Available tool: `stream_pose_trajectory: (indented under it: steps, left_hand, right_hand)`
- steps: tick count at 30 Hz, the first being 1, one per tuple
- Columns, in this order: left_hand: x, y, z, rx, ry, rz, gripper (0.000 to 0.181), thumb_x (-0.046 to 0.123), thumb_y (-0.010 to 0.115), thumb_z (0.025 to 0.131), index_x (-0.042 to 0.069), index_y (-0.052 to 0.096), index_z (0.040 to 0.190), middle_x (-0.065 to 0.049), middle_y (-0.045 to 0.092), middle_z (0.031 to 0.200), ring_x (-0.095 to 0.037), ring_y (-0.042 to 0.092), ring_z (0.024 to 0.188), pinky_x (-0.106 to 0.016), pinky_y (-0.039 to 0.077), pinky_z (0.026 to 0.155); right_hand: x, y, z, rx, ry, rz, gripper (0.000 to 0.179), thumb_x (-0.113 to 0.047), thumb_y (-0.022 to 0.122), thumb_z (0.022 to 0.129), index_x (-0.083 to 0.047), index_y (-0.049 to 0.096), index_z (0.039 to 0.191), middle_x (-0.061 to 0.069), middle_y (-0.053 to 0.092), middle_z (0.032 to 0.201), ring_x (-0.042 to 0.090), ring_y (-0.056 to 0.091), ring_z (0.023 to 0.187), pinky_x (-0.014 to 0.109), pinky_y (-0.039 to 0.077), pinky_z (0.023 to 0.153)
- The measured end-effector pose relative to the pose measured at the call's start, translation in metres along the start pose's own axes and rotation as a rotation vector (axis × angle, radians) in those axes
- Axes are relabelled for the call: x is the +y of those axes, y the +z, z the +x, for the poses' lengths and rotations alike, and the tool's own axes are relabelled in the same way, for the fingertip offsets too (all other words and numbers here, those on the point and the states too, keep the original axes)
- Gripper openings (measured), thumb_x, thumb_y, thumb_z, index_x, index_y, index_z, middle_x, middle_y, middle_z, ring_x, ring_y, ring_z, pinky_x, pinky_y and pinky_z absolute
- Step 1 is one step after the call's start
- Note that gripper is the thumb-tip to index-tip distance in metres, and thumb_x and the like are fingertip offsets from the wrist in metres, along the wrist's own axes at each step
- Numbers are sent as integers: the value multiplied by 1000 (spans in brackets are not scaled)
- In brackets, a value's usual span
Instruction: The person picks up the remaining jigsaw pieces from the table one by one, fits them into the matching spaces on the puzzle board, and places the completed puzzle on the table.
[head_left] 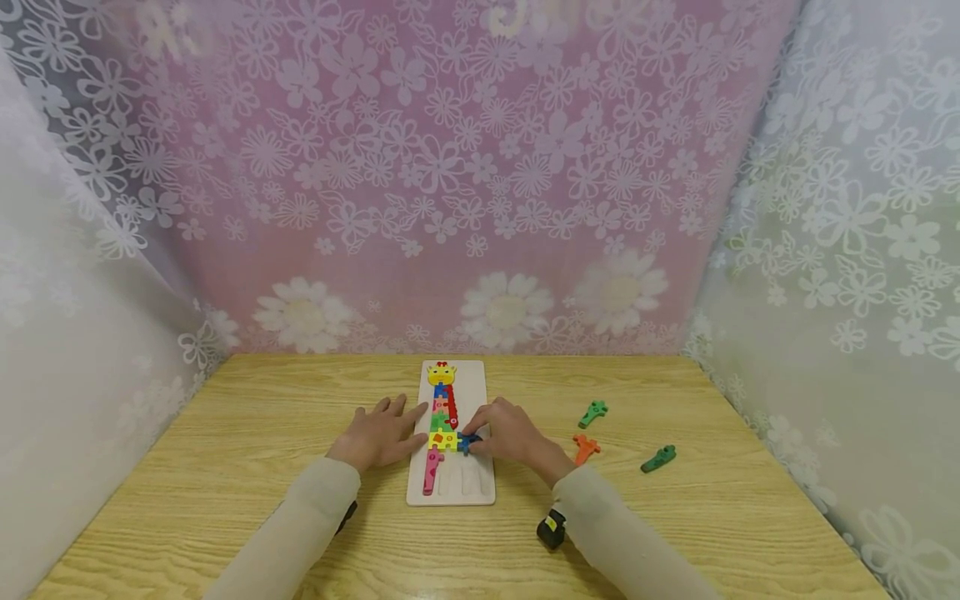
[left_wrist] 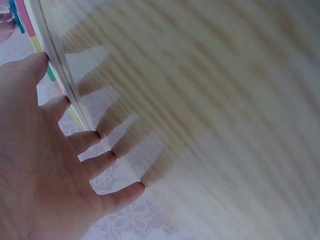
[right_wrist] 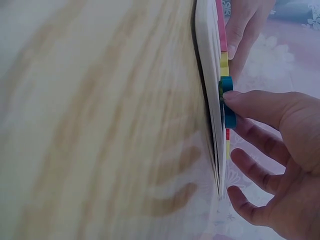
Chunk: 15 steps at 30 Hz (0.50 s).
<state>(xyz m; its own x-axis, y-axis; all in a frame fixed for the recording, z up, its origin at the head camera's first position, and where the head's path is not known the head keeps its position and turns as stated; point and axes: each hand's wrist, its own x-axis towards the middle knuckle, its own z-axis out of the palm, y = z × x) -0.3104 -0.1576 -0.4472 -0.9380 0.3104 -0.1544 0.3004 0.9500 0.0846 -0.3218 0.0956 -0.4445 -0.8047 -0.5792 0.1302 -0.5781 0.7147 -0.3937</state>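
Observation:
A white puzzle board (head_left: 471,392) lies on the table, partly filled with a giraffe. The yellow head (head_left: 441,374) is at its far end, with colored neck pieces, a red mane piece (head_left: 452,408), a yellow body piece (head_left: 443,441) and a pink leg piece (head_left: 432,472) below. My right hand (head_left: 512,433) pinches a blue puzzle piece (right_wrist: 229,102) between thumb and index finger, right beside the yellow body piece. My left hand (head_left: 381,434) is spread flat at the board's left edge, its thumb and index fingertip touching that edge in the left wrist view.
To the right on the wooden table (head_left: 300,533) lie a light green piece (head_left: 593,414), an orange piece (head_left: 587,449) and a dark green piece (head_left: 658,459). Flowered cloth (head_left: 465,183) hangs behind the table and along both sides.

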Motion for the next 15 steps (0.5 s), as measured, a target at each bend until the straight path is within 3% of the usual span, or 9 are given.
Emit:
stream_pose_trajectory:
  steps: [15]
  left_hand:
    - [2, -2, -2, 8, 4, -15, 66, 59, 42, 105, 28, 34, 163, -17, 32, 168, -46, 35, 153, -77, 26, 117]
  right_hand:
    - [1, 2, 2, -22, 33, -30, 16, -23, 86, 85, -18, 85, 101, 0, 79, 110, 17, 59, 99, 33, 45, 80]
